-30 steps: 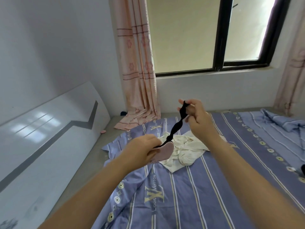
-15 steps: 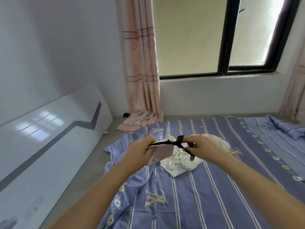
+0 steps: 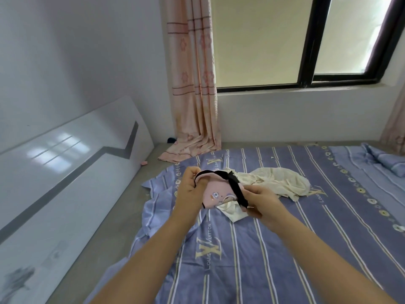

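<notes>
A pink sleep mask [image 3: 215, 195] with a printed cartoon face and a black elastic strap [image 3: 235, 188] is held up over the bed. My left hand [image 3: 190, 189] grips the mask's left end, fingers curled round the strap there. My right hand [image 3: 260, 201] pinches the strap's lower right end. The strap runs across the front of the mask. Under and behind the mask lies a crumpled cream garment [image 3: 278, 182] on the blue striped bed sheet [image 3: 252, 249].
A white glossy headboard panel [image 3: 65, 172] leans against the left wall. A pink curtain [image 3: 194, 84] hangs by the window and bunches on the grey floor [image 3: 140, 194]. A rumpled blue pillow or cloth [image 3: 385, 159] lies at the far right.
My right hand came down from high up to beside the mask, bringing the stretched strap across its front. The mask now faces the camera and both hands are close together.
</notes>
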{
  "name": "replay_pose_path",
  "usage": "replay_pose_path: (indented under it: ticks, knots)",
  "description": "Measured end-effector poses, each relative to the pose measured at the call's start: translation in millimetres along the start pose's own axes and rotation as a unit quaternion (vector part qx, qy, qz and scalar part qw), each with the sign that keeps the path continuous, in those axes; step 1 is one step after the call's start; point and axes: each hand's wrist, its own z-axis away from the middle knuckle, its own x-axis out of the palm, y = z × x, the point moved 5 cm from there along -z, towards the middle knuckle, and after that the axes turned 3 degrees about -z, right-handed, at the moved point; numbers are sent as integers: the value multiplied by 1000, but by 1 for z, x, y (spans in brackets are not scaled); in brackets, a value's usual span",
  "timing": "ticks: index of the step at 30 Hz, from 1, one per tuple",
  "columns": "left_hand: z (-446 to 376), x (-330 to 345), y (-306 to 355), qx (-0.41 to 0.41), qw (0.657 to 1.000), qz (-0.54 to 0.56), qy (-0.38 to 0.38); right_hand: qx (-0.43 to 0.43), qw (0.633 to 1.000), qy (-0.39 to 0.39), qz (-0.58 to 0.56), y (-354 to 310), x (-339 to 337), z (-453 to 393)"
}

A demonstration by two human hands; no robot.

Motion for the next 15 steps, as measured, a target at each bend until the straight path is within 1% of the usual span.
replay_pose_path:
  ticks: [1,3,4,5,6,7,9,10,12,14,15]
  knots:
    - [2,2,-4,-10,1000,18,20,9,998,7,-63,4,3,1]
    - [7,4,-11,-19,998,4,61,7,985,26,-173,7,11,2]
    - [10,5,-14,-24,997,-16,66,-7,978,37,-206,7,13,2]
    - [12,6,-17,-30,997,-38,55,-27,975,50,-216,5,13,2]
    - [12,8,-20,-39,997,-62,26,-51,978,64,-190,3,11,2]
    - [13,9,-23,-52,995,-89,-12,-74,984,81,-138,-1,7,3]
    - [14,8,-24,-64,984,-150,-71,-113,989,95,6,-9,-1,4]
    - [14,6,-19,-41,981,-173,-80,-128,984,91,84,-14,-3,4]
    - [14,4,2,38,979,-186,-70,-154,961,74,218,-25,-2,4]
    - [13,6,21,89,975,-195,-63,-166,945,63,276,-34,0,5]
    - [11,9,26,95,968,-223,-63,-171,941,61,286,-38,1,4]
